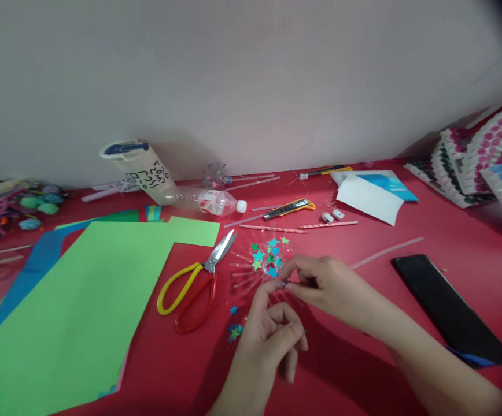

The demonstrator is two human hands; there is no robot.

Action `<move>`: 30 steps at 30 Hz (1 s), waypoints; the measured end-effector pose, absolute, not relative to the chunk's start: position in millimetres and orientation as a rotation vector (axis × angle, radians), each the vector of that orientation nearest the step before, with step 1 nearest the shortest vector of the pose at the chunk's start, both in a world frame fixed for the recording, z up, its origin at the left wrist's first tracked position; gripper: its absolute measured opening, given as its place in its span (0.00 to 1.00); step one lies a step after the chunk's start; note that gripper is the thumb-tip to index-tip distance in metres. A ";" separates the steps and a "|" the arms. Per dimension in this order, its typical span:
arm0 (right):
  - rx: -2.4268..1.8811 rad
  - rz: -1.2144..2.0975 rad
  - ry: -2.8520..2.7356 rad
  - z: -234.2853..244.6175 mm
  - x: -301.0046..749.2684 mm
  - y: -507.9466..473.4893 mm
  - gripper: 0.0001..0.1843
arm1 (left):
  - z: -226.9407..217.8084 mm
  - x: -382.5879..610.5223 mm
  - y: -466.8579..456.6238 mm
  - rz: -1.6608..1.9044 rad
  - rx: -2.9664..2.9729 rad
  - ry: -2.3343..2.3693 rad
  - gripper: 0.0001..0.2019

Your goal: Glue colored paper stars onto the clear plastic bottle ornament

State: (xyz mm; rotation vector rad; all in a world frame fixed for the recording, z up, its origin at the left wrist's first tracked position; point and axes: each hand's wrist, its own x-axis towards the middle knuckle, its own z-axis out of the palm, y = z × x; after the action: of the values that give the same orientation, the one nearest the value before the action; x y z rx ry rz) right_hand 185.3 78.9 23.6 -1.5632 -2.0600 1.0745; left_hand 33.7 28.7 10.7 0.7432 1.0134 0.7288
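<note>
Scissors with yellow and red handles (190, 286) lay on the red tabletop (407, 277). The left hand (272, 332) and right hand (327, 286) met fingertip to fingertip, pinching a tiny bluish item (284, 283) too small to identify. It sat just beside the clear star-covered plastic piece (265, 259), which the fingers partly hid.

On a red table (407, 231) lie a light green paper sheet (81, 312) over a blue paper sheet (38, 260), scissors (194, 283) with one yellow and one red handle, turquoise and green star stickers (268, 254), a yellow-and-black utility knife (288, 208) and a black phone (448, 309).
</note>
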 end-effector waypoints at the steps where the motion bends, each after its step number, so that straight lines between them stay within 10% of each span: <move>1: -1.569 1.060 -2.070 23.2 185.3 79.0 0.06 | 10.9 33.8 28.4 0.730 0.743 1.014 0.20; 30: -1.564 1.007 -2.111 23.7 187.8 80.8 0.07 | 5.0 31.1 29.6 0.759 0.721 0.988 0.22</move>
State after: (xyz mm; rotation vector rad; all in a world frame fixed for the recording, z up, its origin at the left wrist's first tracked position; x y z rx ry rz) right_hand 187.8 80.8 23.7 -1.5639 -2.1105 1.0067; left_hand 31.1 29.6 5.0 0.7213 0.9881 0.7587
